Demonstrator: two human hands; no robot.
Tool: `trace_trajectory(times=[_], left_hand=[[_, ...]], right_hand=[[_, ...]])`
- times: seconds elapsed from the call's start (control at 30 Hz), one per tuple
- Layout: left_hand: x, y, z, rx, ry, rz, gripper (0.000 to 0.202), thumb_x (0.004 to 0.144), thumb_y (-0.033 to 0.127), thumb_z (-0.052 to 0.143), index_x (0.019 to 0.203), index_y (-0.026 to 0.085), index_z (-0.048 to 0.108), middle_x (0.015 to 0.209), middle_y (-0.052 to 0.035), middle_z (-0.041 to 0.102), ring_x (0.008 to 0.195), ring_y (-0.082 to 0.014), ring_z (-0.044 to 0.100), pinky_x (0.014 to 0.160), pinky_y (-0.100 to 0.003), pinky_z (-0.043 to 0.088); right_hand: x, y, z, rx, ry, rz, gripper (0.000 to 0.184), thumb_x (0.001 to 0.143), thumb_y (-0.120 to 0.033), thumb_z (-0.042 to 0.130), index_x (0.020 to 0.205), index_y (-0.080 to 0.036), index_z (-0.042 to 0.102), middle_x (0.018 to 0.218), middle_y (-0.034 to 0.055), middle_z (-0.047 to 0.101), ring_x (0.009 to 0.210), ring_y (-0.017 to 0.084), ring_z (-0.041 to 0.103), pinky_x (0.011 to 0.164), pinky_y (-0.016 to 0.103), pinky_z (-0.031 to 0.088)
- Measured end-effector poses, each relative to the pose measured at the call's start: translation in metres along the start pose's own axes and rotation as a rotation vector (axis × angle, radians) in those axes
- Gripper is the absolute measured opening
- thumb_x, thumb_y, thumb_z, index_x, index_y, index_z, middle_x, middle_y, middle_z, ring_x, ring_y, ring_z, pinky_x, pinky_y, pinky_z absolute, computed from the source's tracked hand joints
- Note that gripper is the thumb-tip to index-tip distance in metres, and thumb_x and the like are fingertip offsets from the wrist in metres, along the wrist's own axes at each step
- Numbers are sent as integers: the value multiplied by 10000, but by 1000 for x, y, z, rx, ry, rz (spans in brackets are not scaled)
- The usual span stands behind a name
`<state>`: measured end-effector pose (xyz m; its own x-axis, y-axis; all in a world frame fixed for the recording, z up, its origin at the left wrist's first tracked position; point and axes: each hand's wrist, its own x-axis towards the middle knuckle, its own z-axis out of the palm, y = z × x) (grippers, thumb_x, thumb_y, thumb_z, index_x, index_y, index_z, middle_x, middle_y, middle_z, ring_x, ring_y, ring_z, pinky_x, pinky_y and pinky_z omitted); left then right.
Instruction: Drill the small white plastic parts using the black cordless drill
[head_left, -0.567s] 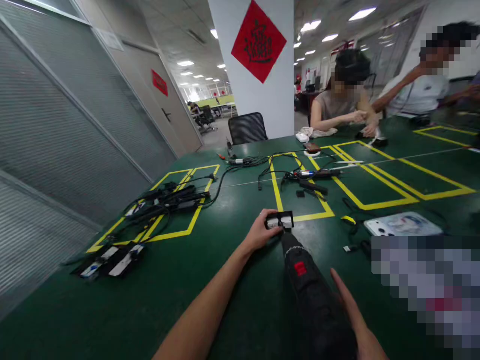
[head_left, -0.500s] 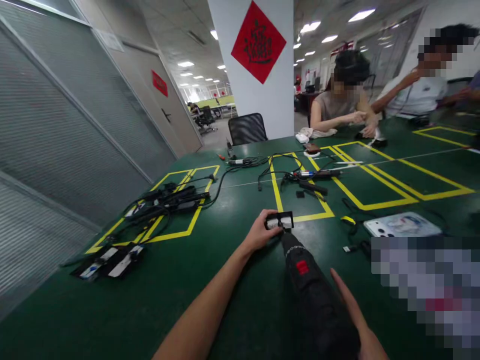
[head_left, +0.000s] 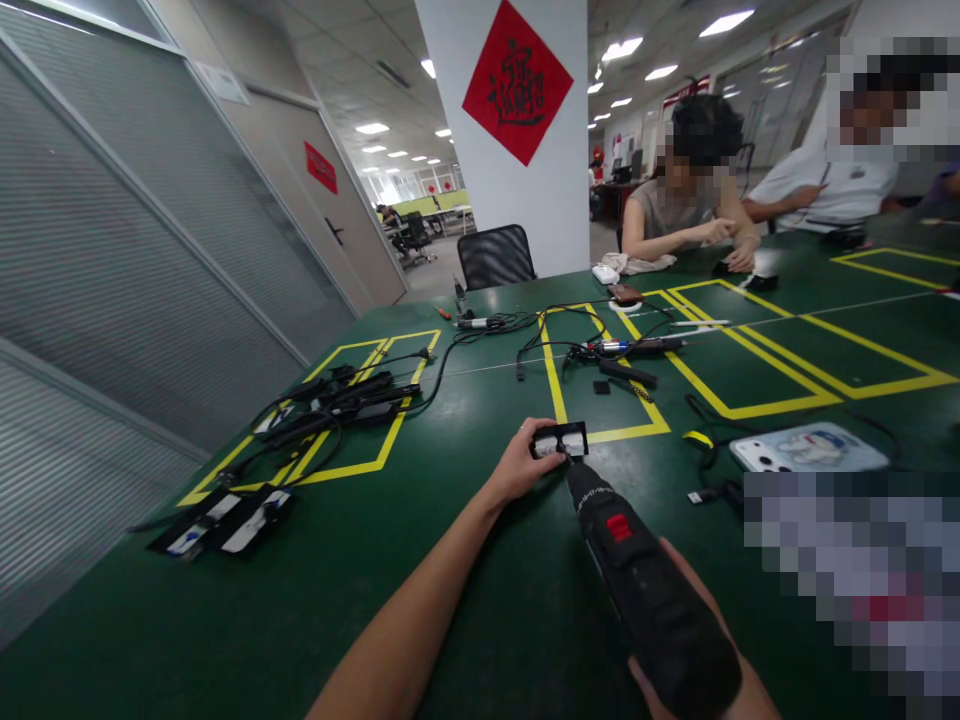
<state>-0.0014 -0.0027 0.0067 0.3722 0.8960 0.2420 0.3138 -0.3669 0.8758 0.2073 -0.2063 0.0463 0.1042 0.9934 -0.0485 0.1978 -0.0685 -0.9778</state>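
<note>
My left hand [head_left: 523,462] grips the left end of a small black plate with white labels [head_left: 574,440], holding it down on the green table. A black cordless drill [head_left: 637,570] with a red switch on top is in my right hand [head_left: 705,600], whose fingers wrap around the handle beneath the body. The tip of the drill's bit meets the plate close to my left fingertips; whether it sits in a screw is too small to make out.
Black cables and adapters [head_left: 337,405] lie in yellow-taped boxes on the left, near two black pieces with white labels [head_left: 255,518]. A phone [head_left: 810,447] and a USB cable [head_left: 705,496] lie to the right. Two people [head_left: 686,200] sit across the table [head_left: 360,600].
The drill's rear has swung slightly right and its body has tilted, while the bit stays at the plate. More of my right fingers shows below it. My left hand has barely moved.
</note>
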Motion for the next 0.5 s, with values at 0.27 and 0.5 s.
trace_trajectory(times=[0.27, 0.5], left_hand=[[0, 1, 1, 1, 13, -1, 492, 711, 229, 679, 1165, 200, 493, 1083, -58, 545, 951, -193, 558, 844, -322, 459], [1, 1, 1, 24, 20, 3, 476, 712, 226, 674, 1156, 200, 504, 1083, -59, 545, 959, -198, 556, 850, -327, 455]], right_hand=[[21, 29, 2, -27, -35, -20, 467, 758, -289, 619, 1216, -243, 539, 911, 49, 734, 910, 238, 685, 770, 350, 561], [5, 9, 12, -56, -20, -160, 513, 727, -273, 628, 1230, -271, 527, 970, 15, 718, 941, 246, 674, 775, 332, 571]])
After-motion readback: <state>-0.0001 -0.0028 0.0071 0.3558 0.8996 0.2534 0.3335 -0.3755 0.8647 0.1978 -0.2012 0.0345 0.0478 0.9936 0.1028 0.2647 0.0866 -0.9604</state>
